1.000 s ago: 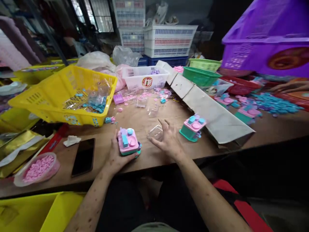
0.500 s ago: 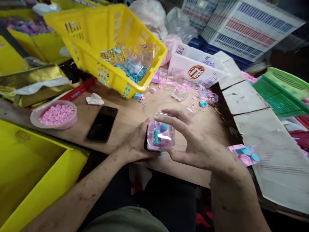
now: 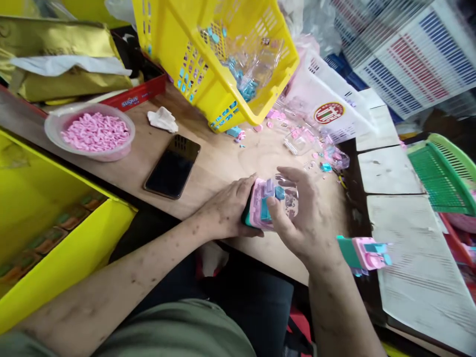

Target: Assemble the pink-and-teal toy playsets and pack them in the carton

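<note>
Vs ½ s ago: clear plastic cover (image 3: 292, 198) then lay over most of the top of the toy kitchen (image 3: 256, 213); now it shows toward the R end, & R thumb is across the top. 2nd toy kitchen (image 3: 362, 253), by the white cardboard strip (image 3: 394, 171), shows more of its teal side. Head view swung too; phone (image 3: 173, 166) hasn't moved on the table (image 3: 223, 163).

Table = bare wood. L side: tub (image 3: 115, 153) of pink pcs (image 3: 96, 131), crumpled tissue (image 3: 162, 119), gold tissue pack (image 3: 74, 39) in/behind a red box edge (image 3: 145, 94). Far side: yellow basket (image 3: 167, 39) w/ teal pcs & clear plastic, then white basket (image 3: 316, 84) w/ round logo; loose pink bits & clear shells in front. Bg: striped white crates (image 3: 405, 59). R: green baskets (image 3: 442, 163). Lower L: yellow box (image 3: 74, 258).

Hands: L hand (image 3: 232, 206) grips the toy kitchen's L side nr table's front edge, forearm slanting in from lower L. R hand (image 3: 303, 218) is curled round the cover, index at far edge, thumb on toy top, wrist bent. Can't tell if cover is seated.
</note>
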Demonstrator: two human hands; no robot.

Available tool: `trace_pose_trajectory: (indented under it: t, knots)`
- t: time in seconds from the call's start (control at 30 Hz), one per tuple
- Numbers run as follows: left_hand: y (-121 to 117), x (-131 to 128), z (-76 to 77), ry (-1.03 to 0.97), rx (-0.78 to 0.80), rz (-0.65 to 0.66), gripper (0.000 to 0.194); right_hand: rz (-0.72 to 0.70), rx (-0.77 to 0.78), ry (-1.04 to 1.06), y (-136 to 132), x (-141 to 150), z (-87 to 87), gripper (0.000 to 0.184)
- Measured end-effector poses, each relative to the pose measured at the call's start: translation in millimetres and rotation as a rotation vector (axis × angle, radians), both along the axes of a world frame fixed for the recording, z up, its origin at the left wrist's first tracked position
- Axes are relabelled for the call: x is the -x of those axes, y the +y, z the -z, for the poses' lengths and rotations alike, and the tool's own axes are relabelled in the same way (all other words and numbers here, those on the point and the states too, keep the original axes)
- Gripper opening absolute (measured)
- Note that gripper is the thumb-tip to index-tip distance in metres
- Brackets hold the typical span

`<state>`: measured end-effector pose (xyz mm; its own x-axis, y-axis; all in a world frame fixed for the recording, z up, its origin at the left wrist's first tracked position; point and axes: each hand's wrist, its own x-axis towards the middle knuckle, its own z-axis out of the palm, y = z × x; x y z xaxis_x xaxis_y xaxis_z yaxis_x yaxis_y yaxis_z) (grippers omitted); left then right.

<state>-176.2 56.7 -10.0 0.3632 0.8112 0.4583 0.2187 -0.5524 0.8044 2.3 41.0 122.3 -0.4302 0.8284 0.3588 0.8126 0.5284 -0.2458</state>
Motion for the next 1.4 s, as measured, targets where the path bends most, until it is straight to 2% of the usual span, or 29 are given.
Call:
trace_pose_trajectory:
  t: [0.1,0.33,0.67,0.87,1.0,1.27,1.4]
  knots:
    - [0.7,-2.2,2.8,-0.018,-0.003,-0.011,0.131,-0.012,-0.067,-0.063,1.4,3.7,-4.3,0.05]
    - [0.3,-8.1,6.1,-0.032,-0.007,-0.044,0.124,-0.061,-0.118,-0.147,1.8,11.4,-12.9,0.053]
    - [3.2,-11.1,6.6,-0.022,0.007,-0.029,0.12,-0.044,-0.109,-0.166,-1.4,19.6,-13.4,0.048]
    - [2.2,-17.0,7.8,0.025,0.018,-0.062,0.129,-0.015,-0.068,-0.226,-3.7,16.7,-12.5,0.055]
    - [-3.0,-16.0,4.2,0.062,0.025,-0.11,0.13,-0.011,-0.055,-0.229,-7.5,12.8,-13.4,0.058]
    - [-6.8,-6.1,-9.4,0.117,0.041,-0.053,0.124,-0.038,0.041,-0.363,2.2,18.2,-28.4,0.056]
    - [-5.8,-6.9,-16.6,0.158,0.078,-0.046,0.123,-0.057,-0.002,-0.412,6.2,21.0,-33.3,0.057]
